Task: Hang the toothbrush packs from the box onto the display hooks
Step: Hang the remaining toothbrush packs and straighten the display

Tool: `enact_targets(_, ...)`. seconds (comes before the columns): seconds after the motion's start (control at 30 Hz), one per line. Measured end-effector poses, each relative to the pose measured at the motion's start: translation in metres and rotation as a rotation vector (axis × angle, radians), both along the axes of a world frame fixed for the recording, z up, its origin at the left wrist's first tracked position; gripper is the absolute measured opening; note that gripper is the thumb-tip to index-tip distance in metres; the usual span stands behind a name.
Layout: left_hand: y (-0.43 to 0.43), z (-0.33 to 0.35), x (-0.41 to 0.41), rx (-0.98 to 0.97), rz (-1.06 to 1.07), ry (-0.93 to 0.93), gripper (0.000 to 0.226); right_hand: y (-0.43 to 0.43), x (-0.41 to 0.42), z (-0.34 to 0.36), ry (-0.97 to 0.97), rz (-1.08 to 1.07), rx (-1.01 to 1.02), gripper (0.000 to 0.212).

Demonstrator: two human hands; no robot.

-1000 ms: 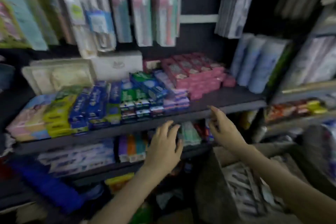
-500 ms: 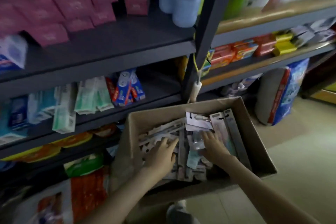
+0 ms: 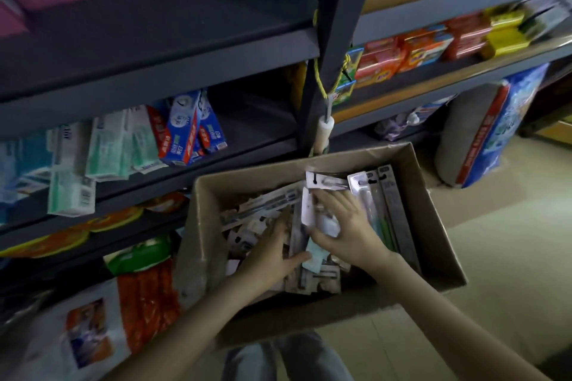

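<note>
An open cardboard box (image 3: pixel 433 226) stands on the floor below me, full of flat toothbrush packs (image 3: pixel 253 219). My right hand (image 3: pixel 346 226) reaches into the middle of the box, its fingers and thumb curled round a white toothbrush pack (image 3: pixel 309 210) that stands tilted up from the pile. My left hand (image 3: pixel 272 260) lies just left of it on the packs, fingers spread and thumb stretched toward the same pack. More packs (image 3: pixel 390 204) lean upright along the box's right side. No display hooks are in view.
Dark metal shelving (image 3: pixel 185 71) runs along the left with toothpaste boxes (image 3: pixel 185 133) on a lower shelf. A shelf post (image 3: pixel 334 40) rises right behind the box. Soap boxes (image 3: pixel 418 49) fill the right shelf. A large bag (image 3: pixel 489 130) stands on the tiled floor at right.
The view dropped from the upper shelves to the box. Both hands went down into it, and my right hand has closed on a white pack and tipped it up.
</note>
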State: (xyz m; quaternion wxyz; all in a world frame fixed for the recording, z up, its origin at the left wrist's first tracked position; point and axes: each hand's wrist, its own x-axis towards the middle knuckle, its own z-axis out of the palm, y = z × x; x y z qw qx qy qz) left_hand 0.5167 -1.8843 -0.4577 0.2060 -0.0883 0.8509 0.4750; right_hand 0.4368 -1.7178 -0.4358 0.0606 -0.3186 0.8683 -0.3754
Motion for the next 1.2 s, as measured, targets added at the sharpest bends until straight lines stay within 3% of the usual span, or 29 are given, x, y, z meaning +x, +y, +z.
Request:
enact_targets(0.2, -0.013, 0.037, -0.007, 0.192, 0.034, 0.107, 0.07, -0.025, 0.005, 0.056, -0.546, -0.103, -0.297, 0.059)
enact_targets(0.33, -0.025, 0.042, 0.001, 0.126, 0.048, 0.108, 0.058, -0.034, 0.016, 0.049, -0.742, -0.153, -0.458, 0.06)
enact_targets(0.4, -0.031, 0.041, 0.008, 0.013, 0.113, 0.084, 0.057, -0.035, 0.021, 0.023, -0.799, -0.373, -0.301, 0.055)
enact_targets(0.5, -0.041, 0.043, 0.016, -0.188, 0.189, 0.058, 0.062, -0.033, 0.025, -0.027, -0.69, -0.514, 0.456, 0.054)
enact_targets(0.53, -0.045, 0.046, 0.019, -0.281, 0.187, 0.051, 0.062, -0.036, 0.029, -0.039, -0.687, -0.552, 0.543, 0.057)
enact_targets(0.6, -0.05, 0.054, 0.025, -0.422, 0.172, 0.042, 0.061, -0.043, 0.034, -0.055, -0.688, -0.651, 0.505, 0.065)
enact_targets(0.7, -0.056, 0.06, 0.03, -0.428, 0.239, 0.041, 0.059, -0.056, 0.028, -0.056, -0.711, -0.684, 0.561, 0.086)
enact_targets(0.77, -0.061, 0.059, 0.033, -0.356, 0.299, 0.012, 0.056, -0.06, 0.024, -0.051, -0.808, -0.773, 0.489, 0.095)
enact_targets(0.9, -0.069, 0.062, 0.039, -0.248, 0.359, 0.023, 0.055, -0.055, 0.031, -0.033, -0.96, -0.885, 0.243, 0.091)
enact_targets(1.03, -0.079, 0.071, 0.045, -0.159, 0.379, 0.018, 0.062, -0.046, 0.051, -0.005, -1.051, -0.691, 0.322, 0.072)
enact_targets(1.2, -0.087, 0.085, 0.05, -0.016, 0.358, 0.015, 0.056, -0.044, 0.076, 0.033, -1.147, -0.598, -0.009, 0.05)
